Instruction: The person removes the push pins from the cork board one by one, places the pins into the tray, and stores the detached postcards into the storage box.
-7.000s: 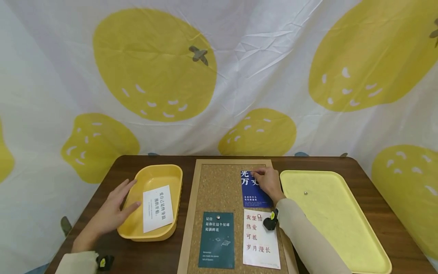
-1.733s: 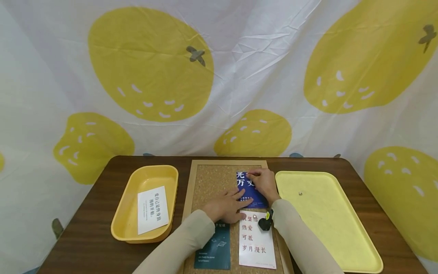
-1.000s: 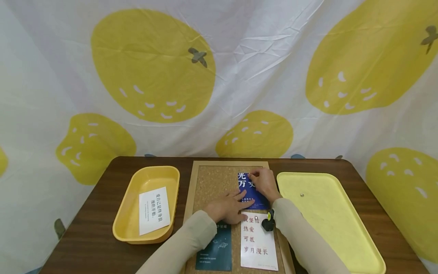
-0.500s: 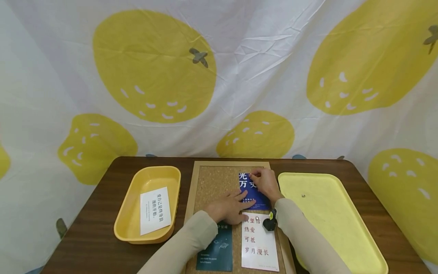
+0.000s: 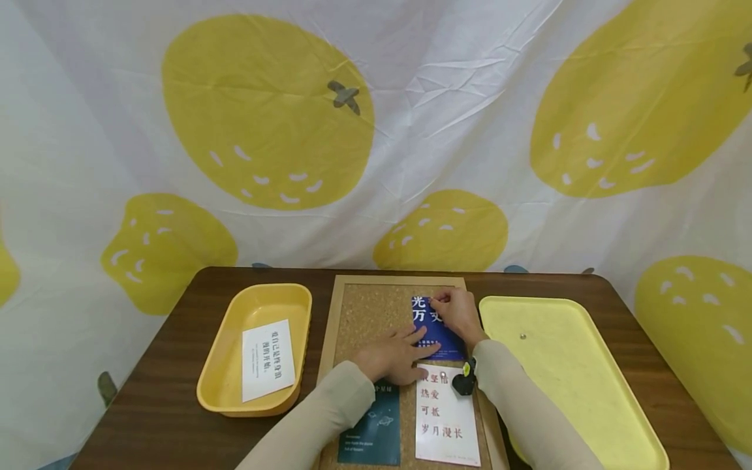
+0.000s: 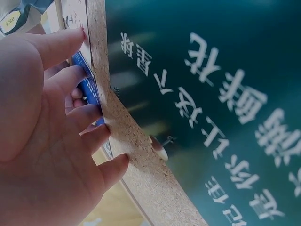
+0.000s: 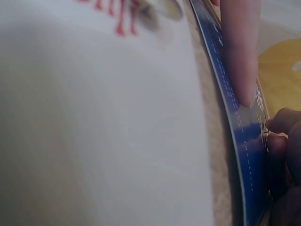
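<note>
A blue card (image 5: 451, 349) with white characters lies at the upper right of a wood-framed corkboard (image 5: 367, 310). Near its top edge my right hand (image 5: 459, 316) pinches a small thumbtack; the tack's thin pin (image 7: 266, 132) shows between finger and thumb in the right wrist view, its head hidden by the fingertips. My left hand (image 5: 389, 356) lies with fingers spread, fingertips touching the card's lower part. Below, a dark green card (image 5: 371, 431) and a white card with red characters (image 5: 446, 414) are each tacked to the board. The left hand covers the green card's top in the head view.
On the left stands a deep yellow basket (image 5: 211, 375) with a white printed card (image 5: 267, 359) inside. A flat pale yellow tray (image 5: 576, 378) to the right bears one thumbtack (image 5: 523, 337). Behind the brown table (image 5: 147, 391) hangs a lemon-print cloth (image 5: 440, 130).
Seven seconds ago my left hand was over the yellow basket; it has since come right onto the blue card. My right hand stays at the card's top. Over the last second both hands hardly move.
</note>
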The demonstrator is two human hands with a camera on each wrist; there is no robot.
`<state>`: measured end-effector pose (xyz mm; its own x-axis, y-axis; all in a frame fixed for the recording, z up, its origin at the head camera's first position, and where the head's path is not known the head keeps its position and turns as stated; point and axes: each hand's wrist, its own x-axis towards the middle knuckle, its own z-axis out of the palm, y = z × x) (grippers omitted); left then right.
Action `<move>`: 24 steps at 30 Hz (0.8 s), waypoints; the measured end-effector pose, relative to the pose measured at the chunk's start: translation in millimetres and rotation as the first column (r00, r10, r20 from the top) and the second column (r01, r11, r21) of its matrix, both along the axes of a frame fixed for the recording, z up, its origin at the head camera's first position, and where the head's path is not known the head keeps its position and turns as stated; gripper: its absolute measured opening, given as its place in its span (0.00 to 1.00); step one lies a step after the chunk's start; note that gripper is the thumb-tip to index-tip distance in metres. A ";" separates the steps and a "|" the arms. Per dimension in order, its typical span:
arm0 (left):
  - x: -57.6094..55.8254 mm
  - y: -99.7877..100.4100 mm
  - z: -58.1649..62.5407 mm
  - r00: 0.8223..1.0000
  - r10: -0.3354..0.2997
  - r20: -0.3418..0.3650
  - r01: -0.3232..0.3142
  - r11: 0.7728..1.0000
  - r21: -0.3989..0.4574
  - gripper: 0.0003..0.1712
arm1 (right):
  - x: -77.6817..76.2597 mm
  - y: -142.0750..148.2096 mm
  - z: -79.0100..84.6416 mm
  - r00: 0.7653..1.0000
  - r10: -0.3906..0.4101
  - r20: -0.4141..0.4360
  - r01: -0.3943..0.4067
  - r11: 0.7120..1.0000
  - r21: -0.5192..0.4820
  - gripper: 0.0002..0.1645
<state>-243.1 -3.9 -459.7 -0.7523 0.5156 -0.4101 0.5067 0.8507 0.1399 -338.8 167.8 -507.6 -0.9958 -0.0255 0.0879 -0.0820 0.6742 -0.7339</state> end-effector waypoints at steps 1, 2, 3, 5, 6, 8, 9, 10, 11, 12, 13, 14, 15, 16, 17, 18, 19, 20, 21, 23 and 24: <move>0.0 0.0 0.3 1.000 0.000 0.000 0.000 1.000 -0.002 0.35 | -0.2 -0.1 0.3 1.000 -0.001 0.006 0.001 1.000 -0.001 0.08; 0.0 0.0 0.6 1.000 0.001 0.001 -0.001 1.000 -0.003 0.35 | -0.4 -0.2 0.7 1.000 -0.002 0.013 0.002 1.000 -0.001 0.08; 0.1 0.1 1.1 1.000 0.002 0.002 -0.002 1.000 -0.005 0.35 | -0.4 -0.2 1.3 1.000 -0.003 0.022 0.003 1.000 -0.002 0.09; 0.3 0.2 1.7 1.000 0.000 0.002 0.000 1.000 -0.007 0.35 | -0.7 -0.2 1.9 0.999 -0.005 0.034 0.005 1.000 0.000 0.09; 0.3 0.3 1.7 1.000 -0.002 0.002 0.002 1.000 -0.008 0.35 | -0.9 -0.1 2.1 0.999 -0.006 0.038 0.005 1.000 0.004 0.09; 0.0 0.2 1.7 1.000 -0.006 0.001 0.006 1.000 -0.007 0.35 | -1.4 0.2 1.9 0.999 -0.007 0.044 0.007 1.000 0.010 0.09; -0.2 0.1 1.6 1.000 -0.009 0.003 0.009 1.000 -0.005 0.35 | -1.9 0.3 1.7 0.999 -0.009 0.044 0.008 1.000 0.013 0.09; -0.4 0.0 1.3 1.000 -0.010 0.004 0.010 1.000 -0.002 0.35 | -2.2 0.3 1.5 0.999 -0.008 0.041 0.007 1.000 0.015 0.09; -0.6 -0.1 1.1 1.000 -0.011 0.005 0.011 1.000 0.000 0.35 | -2.6 0.4 1.3 0.999 -0.007 0.039 0.007 1.000 0.017 0.08; -0.8 -0.1 1.0 1.000 -0.012 0.005 0.012 1.000 0.002 0.35 | -2.7 0.5 1.3 0.999 -0.007 0.036 0.007 1.000 0.019 0.08; -0.9 -0.1 1.1 1.000 -0.011 0.007 0.011 1.000 0.005 0.35 | -2.8 0.4 1.3 0.999 -0.008 0.034 0.008 1.000 0.019 0.08; -0.9 -0.2 1.1 1.000 -0.009 0.009 0.009 1.000 0.007 0.35 | -2.9 0.4 1.5 0.999 -0.008 0.032 0.008 1.000 0.020 0.08; -0.8 -0.1 1.0 1.000 -0.008 0.011 0.008 1.000 0.009 0.35 | -2.9 0.4 1.7 1.000 -0.009 0.030 0.008 1.000 0.020 0.08; -1.0 0.0 1.0 1.000 -0.007 0.012 0.007 1.000 0.009 0.35 | -2.8 0.7 1.7 1.000 -0.005 0.031 0.004 1.000 0.019 0.08; -1.1 0.1 0.9 1.000 -0.005 0.015 0.005 1.000 0.009 0.35 | -2.8 0.8 1.7 0.999 -0.005 0.034 0.005 1.000 0.019 0.08; -1.1 0.1 1.0 1.000 -0.003 0.018 0.003 1.000 0.010 0.35 | -2.6 1.0 1.8 0.999 -0.004 0.037 0.004 1.000 0.013 0.08; -1.1 0.0 1.1 1.000 -0.001 0.022 0.001 1.000 0.011 0.35 | -2.5 1.3 1.8 0.999 -0.001 0.041 0.001 1.000 0.008 0.08; -1.2 -0.1 1.0 1.000 0.001 0.025 -0.001 1.000 0.011 0.35 | -2.3 1.7 1.7 0.999 0.002 0.044 -0.002 1.000 0.005 0.08; -1.3 -0.2 0.8 1.000 0.001 0.026 -0.001 1.000 0.012 0.35 | -2.1 2.1 1.5 0.999 0.005 0.048 -0.005 1.000 -0.003 0.09; -1.4 -0.5 0.6 1.000 0.002 0.029 -0.003 1.000 0.016 0.35 | -1.9 2.8 0.9 0.999 0.008 0.050 -0.007 1.000 -0.019 0.09; -1.5 -0.6 0.5 1.000 0.003 0.030 -0.003 1.000 0.018 0.35 | -1.9 3.4 0.4 0.999 0.012 0.047 -0.011 1.000 -0.029 0.10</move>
<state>-244.7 -4.4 -459.2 -0.7414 0.5209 -0.4230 0.4993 0.8494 0.1708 -340.7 171.1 -507.2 -0.9985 -0.0348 0.0416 -0.0542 0.6518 -0.7565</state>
